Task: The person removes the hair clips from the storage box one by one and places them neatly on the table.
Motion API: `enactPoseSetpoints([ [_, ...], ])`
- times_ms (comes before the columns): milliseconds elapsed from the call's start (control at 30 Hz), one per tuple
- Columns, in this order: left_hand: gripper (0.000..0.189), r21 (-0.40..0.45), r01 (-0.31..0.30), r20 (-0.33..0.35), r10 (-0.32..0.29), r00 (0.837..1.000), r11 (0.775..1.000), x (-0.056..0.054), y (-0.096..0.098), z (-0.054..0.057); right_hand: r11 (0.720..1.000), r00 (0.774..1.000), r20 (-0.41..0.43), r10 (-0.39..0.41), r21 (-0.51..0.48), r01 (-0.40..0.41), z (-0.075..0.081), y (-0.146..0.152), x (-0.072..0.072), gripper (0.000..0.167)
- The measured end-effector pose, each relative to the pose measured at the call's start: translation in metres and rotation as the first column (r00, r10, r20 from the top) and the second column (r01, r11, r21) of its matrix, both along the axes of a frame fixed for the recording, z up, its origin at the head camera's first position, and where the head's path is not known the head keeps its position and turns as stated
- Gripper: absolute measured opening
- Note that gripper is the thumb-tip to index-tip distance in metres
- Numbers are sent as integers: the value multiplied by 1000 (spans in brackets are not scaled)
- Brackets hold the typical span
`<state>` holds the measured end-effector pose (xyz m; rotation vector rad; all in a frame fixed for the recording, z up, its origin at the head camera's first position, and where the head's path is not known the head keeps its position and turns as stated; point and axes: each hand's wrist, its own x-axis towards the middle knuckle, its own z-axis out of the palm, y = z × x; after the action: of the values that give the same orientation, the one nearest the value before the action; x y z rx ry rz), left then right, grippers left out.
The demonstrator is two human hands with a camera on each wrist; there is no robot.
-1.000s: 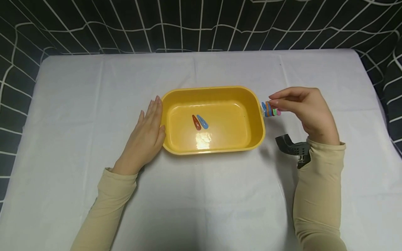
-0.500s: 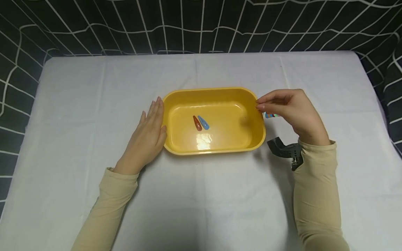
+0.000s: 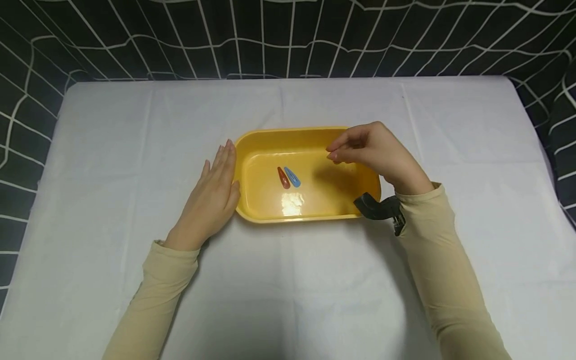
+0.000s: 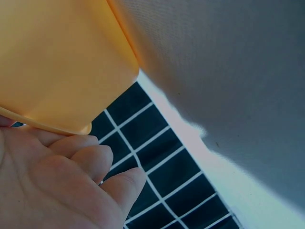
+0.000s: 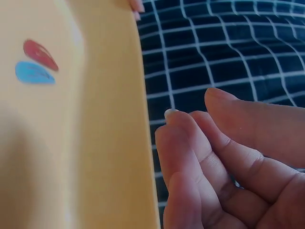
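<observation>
A yellow tray [image 3: 310, 210] lies on the white-covered table. Two snap hair clips, one red [image 3: 283, 178] and one blue [image 3: 292, 177], rest side by side on its floor. My left hand [image 3: 207, 195] lies with fingers straight along the tray's left end; in the left wrist view its fingers [image 4: 81, 148] touch the rim. Over the tray's right half hovers my right hand [image 3: 378, 155]. In the right wrist view that hand's fingers [image 5: 176, 148] are loosely bent, apart from the thumb, with nothing between them. The hand and forearm cover the right rim, where colourful clips showed earlier.
A white cloth [image 3: 288, 290] covers the table. Behind its far edge hangs dark fabric with a white grid [image 3: 270, 45]. A black camera mount [image 3: 378, 207] juts from the right sleeve, over the tray's lower right corner.
My right hand has moved left, from the colourful clips at the right rim to above the tray. Its shadow now falls inside. The left hand stays at the tray's left end.
</observation>
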<state>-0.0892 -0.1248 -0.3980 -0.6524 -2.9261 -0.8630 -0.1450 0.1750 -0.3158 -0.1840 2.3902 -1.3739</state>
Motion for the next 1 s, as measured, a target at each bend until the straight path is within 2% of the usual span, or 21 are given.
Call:
enactPoseSetpoints([
  [333,59,-5,3,-1,-3,1000,1000,0,0,1,990,990,68,126,54,-130,-14,-29,-20,15],
  [600,59,-7,2,-1,-2,1000,1000,0,0,2,965,970,92,223,122,-234,-30,-45,-36,12],
  [833,59,-6,2,3,-2,1000,1000,0,0,2,947,961,89,263,166,-274,-40,-51,-40,10],
  [1000,59,-11,1,0,-1,1000,1000,-1,0,2,924,952,89,293,230,-306,-46,-58,-42,9],
])
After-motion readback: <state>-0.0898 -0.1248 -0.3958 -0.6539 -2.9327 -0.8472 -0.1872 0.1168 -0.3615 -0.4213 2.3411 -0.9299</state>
